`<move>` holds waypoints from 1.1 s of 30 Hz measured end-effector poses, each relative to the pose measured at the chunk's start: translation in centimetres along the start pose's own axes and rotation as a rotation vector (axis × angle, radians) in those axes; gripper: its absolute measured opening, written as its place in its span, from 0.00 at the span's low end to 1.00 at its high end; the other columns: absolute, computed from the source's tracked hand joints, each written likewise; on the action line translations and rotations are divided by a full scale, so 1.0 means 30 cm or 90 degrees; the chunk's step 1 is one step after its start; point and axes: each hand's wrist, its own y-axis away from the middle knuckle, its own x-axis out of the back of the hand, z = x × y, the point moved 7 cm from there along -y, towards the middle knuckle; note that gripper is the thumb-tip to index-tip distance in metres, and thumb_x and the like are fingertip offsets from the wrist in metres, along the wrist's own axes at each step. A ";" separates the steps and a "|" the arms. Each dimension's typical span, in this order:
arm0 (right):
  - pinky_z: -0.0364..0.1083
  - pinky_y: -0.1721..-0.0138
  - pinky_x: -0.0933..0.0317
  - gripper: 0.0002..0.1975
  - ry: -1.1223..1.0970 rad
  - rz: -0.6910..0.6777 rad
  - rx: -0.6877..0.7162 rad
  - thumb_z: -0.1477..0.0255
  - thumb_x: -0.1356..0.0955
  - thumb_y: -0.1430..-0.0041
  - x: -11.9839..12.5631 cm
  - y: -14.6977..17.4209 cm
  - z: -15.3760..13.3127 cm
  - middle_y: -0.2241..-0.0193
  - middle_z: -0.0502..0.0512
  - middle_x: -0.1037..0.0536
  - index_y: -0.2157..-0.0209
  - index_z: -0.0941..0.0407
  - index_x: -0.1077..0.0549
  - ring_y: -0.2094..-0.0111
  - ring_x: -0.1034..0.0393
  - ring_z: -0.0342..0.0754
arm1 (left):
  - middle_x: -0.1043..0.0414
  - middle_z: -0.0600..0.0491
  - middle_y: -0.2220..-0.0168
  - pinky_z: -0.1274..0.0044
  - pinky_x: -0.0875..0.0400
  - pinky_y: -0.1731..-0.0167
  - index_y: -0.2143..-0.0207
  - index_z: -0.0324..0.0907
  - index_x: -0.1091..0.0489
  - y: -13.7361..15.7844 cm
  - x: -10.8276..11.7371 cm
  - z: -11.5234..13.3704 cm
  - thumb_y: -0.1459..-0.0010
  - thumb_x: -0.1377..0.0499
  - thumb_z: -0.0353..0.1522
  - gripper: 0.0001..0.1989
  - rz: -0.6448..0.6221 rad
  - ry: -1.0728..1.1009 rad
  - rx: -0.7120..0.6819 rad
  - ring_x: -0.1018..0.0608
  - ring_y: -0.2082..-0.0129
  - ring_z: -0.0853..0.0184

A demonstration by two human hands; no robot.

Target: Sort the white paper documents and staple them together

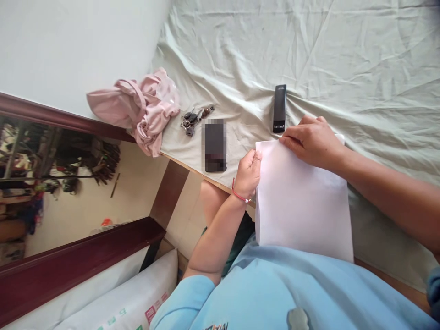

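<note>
Paper (pixel 302 206): a white stack, right of centre and low in my view, with its lower edge partly hidden by the blue shirt (pixel 282 284). More than one layer shows along its left side.
Left hand (pixel 249 174): closed on the paper's left edge, close to the upper corner, with the thumb on top. I see a thin red bracelet (pixel 240 197) around that wrist.
Right hand (pixel 314 142): set over the paper's top edge, fingers bent and touching it. From my angle I cannot tell whether they pinch the paper or only press on it. The forearm comes in from the right, passing over the paper's upper right part.
Slim black device (pixel 279 107): lies lengthwise just above the paper's top edge, its lower end close to the right fingertips. I cannot make out whether they touch.
Dark rectangle (pixel 215 145): left of the left hand and apart from it. It is pixelated on my feed, so I cannot say what it is.
Keys (pixel 191 120): a bunch just beside the dark rectangle, between it and the pink cloth (pixel 147 110).
Pink cloth: heaped at the desk's left end, crumpled.
Desk (pixel 185 166): spread with a wrinkled pale green sheet (pixel 371 68); I see a wooden strip along the near edge.
Lower left: dark red wood (pixel 85 256), and below it white sacks (pixel 127 298) with red and green print.
</note>
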 end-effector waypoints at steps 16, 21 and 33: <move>0.55 0.60 0.44 0.12 0.108 -0.045 -0.199 0.67 0.35 0.35 0.031 -0.145 0.172 0.69 0.63 0.22 0.71 0.56 0.24 0.61 0.30 0.59 | 0.38 0.57 0.78 0.78 0.36 0.70 0.77 0.42 0.36 -0.114 -0.058 0.002 0.34 0.41 0.34 0.17 -0.015 -0.083 0.083 0.33 0.73 0.69; 0.55 0.60 0.46 0.16 0.099 0.005 -0.171 0.63 0.34 0.33 0.020 -0.144 0.216 0.72 0.64 0.24 0.70 0.57 0.24 0.62 0.34 0.58 | 0.38 0.56 0.77 0.77 0.42 0.71 0.78 0.43 0.37 -0.155 -0.064 0.018 0.33 0.46 0.30 0.17 0.014 -0.203 0.062 0.35 0.73 0.68; 0.65 0.37 0.46 0.31 0.067 0.080 -0.053 0.52 0.41 0.26 0.194 -0.283 0.040 0.32 0.64 0.35 0.31 0.55 0.35 0.32 0.45 0.66 | 0.43 0.57 0.78 0.74 0.46 0.69 0.79 0.44 0.43 -0.150 -0.063 0.037 0.32 0.47 0.29 0.20 0.007 -0.313 0.003 0.39 0.75 0.67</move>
